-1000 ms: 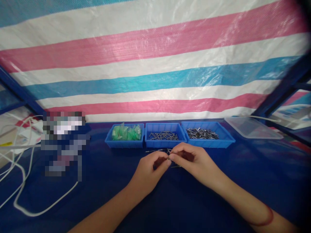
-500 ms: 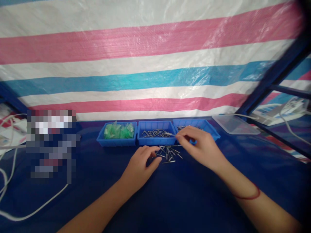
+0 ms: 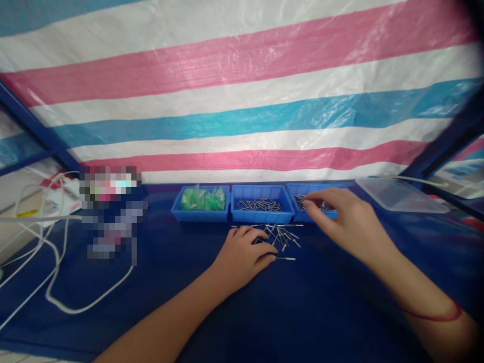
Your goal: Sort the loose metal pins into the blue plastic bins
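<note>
A loose pile of blind rivets (image 3: 282,234) lies on the blue table in front of the bins. My left hand (image 3: 245,254) rests low at the pile's left side, fingers curved and apart, its thumb tip by a single rivet (image 3: 286,258). My right hand (image 3: 346,219) hovers over the front of the right blue bin (image 3: 293,188), which holds more rivets. Thumb and fingers are slightly parted there, and no rivet shows between them. Many rivets fill the bottom of the middle blue bin (image 3: 260,217).
A left blue bin (image 3: 200,216) holds green plastic bags (image 3: 202,199). Right of the bins lies a clear plastic lid (image 3: 403,195). White cables (image 3: 64,305) and blurred-out items occupy the left. A striped tarp (image 3: 227,121) hangs behind, between blue frame posts.
The view has turned left, so everything sits further right. My right hand has left the middle bin's edge for the right bin; the rivet at its fingertips no longer shows. My left hand has reached into the pile.
</note>
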`<state>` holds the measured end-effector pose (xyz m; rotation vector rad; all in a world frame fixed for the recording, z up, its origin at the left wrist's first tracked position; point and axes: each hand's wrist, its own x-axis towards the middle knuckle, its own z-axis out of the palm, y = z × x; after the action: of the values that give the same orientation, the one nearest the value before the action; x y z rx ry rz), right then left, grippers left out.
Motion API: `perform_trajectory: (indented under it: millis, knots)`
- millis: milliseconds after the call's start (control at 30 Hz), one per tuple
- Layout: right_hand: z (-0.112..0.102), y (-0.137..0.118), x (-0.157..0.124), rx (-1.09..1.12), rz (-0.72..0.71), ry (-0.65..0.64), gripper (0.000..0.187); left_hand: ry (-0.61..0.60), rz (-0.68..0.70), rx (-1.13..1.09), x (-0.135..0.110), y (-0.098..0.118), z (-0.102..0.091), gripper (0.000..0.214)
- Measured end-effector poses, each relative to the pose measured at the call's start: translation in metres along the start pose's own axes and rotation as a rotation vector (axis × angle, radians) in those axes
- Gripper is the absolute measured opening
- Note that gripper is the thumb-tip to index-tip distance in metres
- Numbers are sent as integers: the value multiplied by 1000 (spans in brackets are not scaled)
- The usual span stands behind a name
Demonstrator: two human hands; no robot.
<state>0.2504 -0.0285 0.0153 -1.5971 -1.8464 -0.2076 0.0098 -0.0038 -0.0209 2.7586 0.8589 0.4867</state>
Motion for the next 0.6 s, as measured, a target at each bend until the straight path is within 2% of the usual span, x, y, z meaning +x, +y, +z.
perform_trajectory:
  millis: [167, 300, 433, 533, 600]
  knots:
    - [9, -32, -8, 146, -227, -236, 19, -1, -7, 27, 0, -2, 1, 22]
    - [17, -37, -13, 154, -284, -381, 22, -6, -46, 43, -1, -3, 2, 24]
    - [23, -37, -16, 186, -275, -424, 15, 65, -98, -20, 0, -6, 2, 22]
    - [28, -37, -18, 244, -246, -397, 19, 173, -136, -218, 1, -8, 2, 19]
    - [31, -38, -19, 300, -229, -384, 14, 235, -180, -376, 2, -7, 2, 16]
